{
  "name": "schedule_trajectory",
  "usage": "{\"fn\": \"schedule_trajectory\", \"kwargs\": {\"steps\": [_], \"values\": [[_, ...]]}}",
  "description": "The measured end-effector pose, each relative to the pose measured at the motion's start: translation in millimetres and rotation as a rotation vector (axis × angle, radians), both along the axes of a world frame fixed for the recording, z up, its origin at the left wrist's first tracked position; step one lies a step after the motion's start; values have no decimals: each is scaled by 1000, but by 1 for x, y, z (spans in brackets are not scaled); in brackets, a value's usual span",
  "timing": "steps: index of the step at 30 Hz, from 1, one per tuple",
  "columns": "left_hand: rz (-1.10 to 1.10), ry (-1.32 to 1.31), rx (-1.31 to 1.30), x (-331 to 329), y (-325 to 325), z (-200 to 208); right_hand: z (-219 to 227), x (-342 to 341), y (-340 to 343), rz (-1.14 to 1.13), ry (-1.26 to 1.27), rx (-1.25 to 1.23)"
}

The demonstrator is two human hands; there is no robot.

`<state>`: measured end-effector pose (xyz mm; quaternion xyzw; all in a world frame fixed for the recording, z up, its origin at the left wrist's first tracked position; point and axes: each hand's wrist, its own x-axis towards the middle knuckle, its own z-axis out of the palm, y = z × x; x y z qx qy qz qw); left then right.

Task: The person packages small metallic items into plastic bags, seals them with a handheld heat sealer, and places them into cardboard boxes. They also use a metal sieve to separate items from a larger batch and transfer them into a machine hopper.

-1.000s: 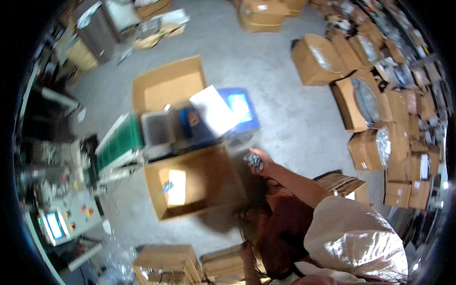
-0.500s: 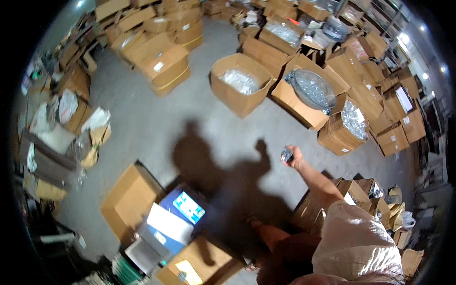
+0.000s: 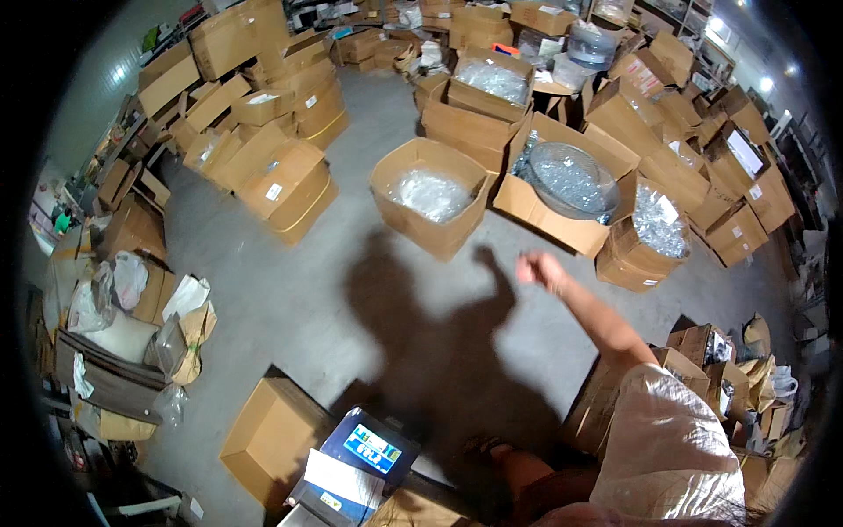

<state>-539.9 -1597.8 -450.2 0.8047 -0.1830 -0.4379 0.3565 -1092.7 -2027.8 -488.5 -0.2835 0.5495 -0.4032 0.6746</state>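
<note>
My right hand (image 3: 542, 270) is stretched out over the grey floor at the centre right, slightly blurred, with its fingers curled in. Whatever it may hold is hidden. Beyond it stands a cardboard box (image 3: 544, 224) with a large mesh basket (image 3: 575, 180) full of shiny clear plastic packets. To the right of that, another carton (image 3: 628, 263) is heaped with similar packets. An open box (image 3: 421, 233) with clear packets inside lies ahead and to the left of the hand. My left hand is out of view.
Near my feet, a lit digital display (image 3: 372, 450) sits beside white paper (image 3: 342, 483) and an open carton (image 3: 263, 439). More cartons (image 3: 281, 189) are stacked at the far left. Bags and sheets (image 3: 132, 334) pile up at left, and small boxes (image 3: 685, 378) stand at right.
My right hand has turned, and the small shiny packet seen in it before no longer shows. The view has shifted, so the far boxes sit differently and the display sits lower.
</note>
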Motion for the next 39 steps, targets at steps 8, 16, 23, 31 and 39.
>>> {"fn": "schedule_trajectory", "kwargs": {"steps": [8,16,23,31,39], "values": [[382,260,262,-3,284,-77,-139,158,358,1489,593,42],[949,824,48,-115,711,-101,-122,303,654,2036,474,-372],[852,325,-15,-204,637,-156,-245,466,756,1983,865,-595],[1106,211,227,-179,691,-140,-350,699,917,2117,824,-1127],[995,358,182,-177,727,-151,-396,673,925,2031,800,-1174]]}}
